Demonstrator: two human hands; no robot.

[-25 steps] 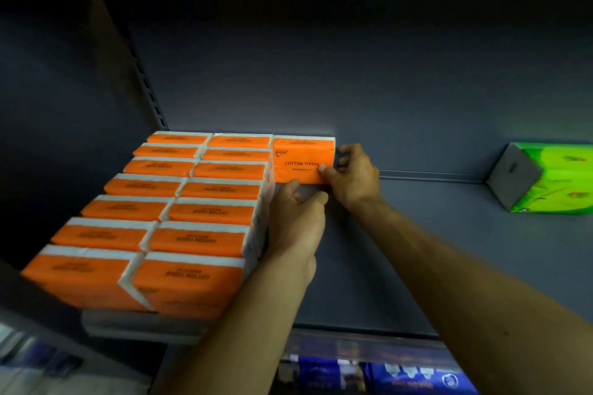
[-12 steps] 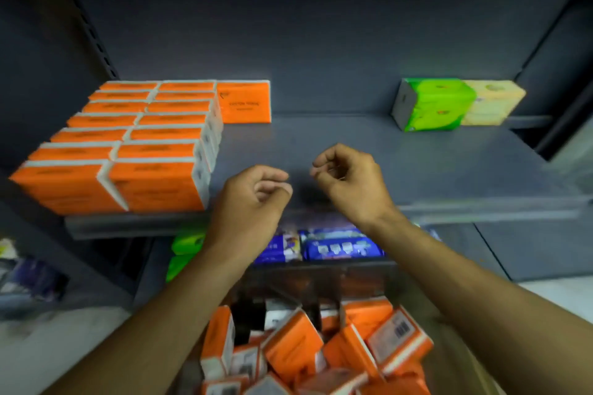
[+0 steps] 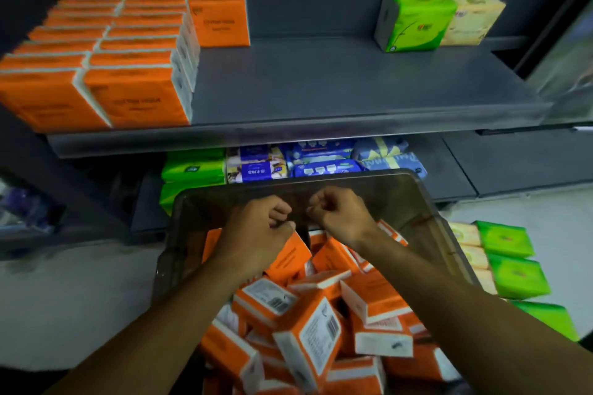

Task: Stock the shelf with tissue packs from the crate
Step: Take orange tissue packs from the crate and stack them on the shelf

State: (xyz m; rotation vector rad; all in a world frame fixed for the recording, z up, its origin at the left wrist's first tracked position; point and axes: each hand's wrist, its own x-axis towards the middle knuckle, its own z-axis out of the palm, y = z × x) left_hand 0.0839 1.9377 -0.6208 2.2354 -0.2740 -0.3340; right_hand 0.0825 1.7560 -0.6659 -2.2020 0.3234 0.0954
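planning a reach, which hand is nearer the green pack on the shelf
Right. The right hand sits below-left of the green pack; the left hand is farther left.

Upper grey shelf [image 3: 353, 80]: at its left end, a block of orange tissue packs [image 3: 106, 51] in two columns running front to back. One more orange pack [image 3: 221, 21] stands at the back wall, just beside the block. At the right rear, a green pack [image 3: 414, 22] touches a pale yellow pack [image 3: 471, 19]. Lower shelf [image 3: 449, 170]: green packs [image 3: 192, 167] on the left, blue packs [image 3: 321, 160] beside them. Pale floor [image 3: 80, 298]: green and yellow packs [image 3: 510, 260] lie in rows at the right.
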